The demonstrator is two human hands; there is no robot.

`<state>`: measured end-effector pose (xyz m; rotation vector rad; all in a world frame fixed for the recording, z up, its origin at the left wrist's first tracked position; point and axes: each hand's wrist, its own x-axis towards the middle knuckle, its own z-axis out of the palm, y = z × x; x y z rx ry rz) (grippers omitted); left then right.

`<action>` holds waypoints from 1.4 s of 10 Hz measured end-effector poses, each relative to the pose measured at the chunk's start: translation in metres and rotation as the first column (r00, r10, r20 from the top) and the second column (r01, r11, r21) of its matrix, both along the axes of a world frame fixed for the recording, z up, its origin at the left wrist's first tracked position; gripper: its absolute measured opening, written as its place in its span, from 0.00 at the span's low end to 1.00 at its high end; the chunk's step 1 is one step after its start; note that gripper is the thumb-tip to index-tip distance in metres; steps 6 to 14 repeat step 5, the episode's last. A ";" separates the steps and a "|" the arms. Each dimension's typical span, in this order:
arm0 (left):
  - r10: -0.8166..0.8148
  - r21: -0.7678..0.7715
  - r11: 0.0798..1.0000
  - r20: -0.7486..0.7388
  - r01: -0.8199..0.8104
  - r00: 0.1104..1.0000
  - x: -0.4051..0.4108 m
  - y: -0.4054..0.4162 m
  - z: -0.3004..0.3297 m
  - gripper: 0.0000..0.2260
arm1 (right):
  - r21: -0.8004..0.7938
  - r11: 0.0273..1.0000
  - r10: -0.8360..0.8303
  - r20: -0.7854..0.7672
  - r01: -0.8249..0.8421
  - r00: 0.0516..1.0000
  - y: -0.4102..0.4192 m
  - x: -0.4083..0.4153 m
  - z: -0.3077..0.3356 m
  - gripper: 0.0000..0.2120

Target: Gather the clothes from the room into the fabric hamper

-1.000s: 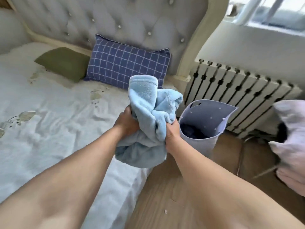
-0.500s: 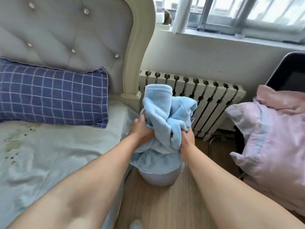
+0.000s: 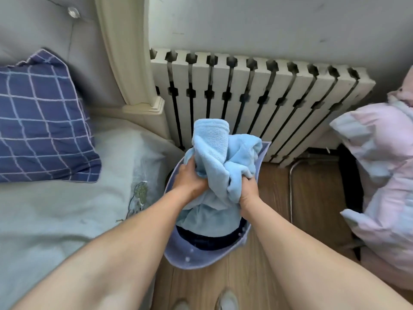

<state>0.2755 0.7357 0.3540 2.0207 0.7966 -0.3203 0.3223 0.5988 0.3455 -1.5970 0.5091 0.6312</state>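
A bunched light-blue fleece garment is held over the mouth of the lavender fabric hamper, its lower folds hanging inside. My left hand grips its left side and my right hand grips its right side. Dark navy clothing lies inside the hamper under the fleece. The hamper stands on the wooden floor between the bed and the radiator.
The bed with a navy checked pillow fills the left. A cream radiator runs along the wall behind the hamper. A pink pillow on a dark chair is at the right. My shoes show at the bottom.
I carried the blue fleece from over the bed to the right and lowered it onto the hamper. My view tilted down over the hamper.
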 end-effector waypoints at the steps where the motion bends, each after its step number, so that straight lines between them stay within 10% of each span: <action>1: 0.001 -0.006 1.000 -0.102 -0.001 0.995 0.008 0.001 -0.040 0.46 | -0.045 0.998 0.031 -0.114 -0.036 0.993 -0.001 0.011 -0.029 0.30; 14: -0.041 0.003 0.999 -0.154 0.042 0.987 0.020 -0.005 -0.110 0.47 | -0.138 0.972 0.169 -0.150 -0.190 0.974 0.001 0.018 -0.076 0.26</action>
